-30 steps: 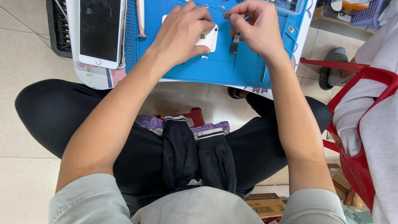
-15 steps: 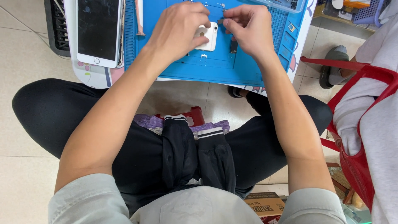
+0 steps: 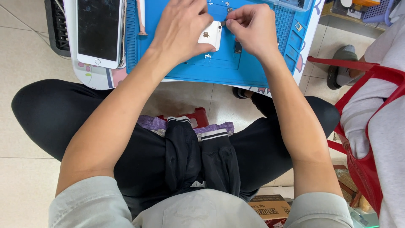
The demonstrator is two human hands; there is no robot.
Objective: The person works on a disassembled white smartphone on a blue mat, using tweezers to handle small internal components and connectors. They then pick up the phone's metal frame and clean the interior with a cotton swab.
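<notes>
My left hand (image 3: pixel 182 26) rests on a blue work mat (image 3: pixel 219 67) and grips a small white phone back shell (image 3: pixel 210 35). My right hand (image 3: pixel 249 26) is pinched at the shell's top right corner, with a small dark part between the fingertips; what it is I cannot tell. A short dark tool (image 3: pixel 238 46) lies on the mat just under the right hand.
A white phone with a dark screen (image 3: pixel 99 32) lies left of the mat. A thin stick tool (image 3: pixel 141 17) sits on the mat's left edge. A black tray (image 3: pixel 55 29) is at far left. Another person sits on a red chair (image 3: pixel 358 84) at right.
Both hands have drawn closer over the white shell, and my view has shifted slightly. The right fingertips now pinch at the shell's corner.
</notes>
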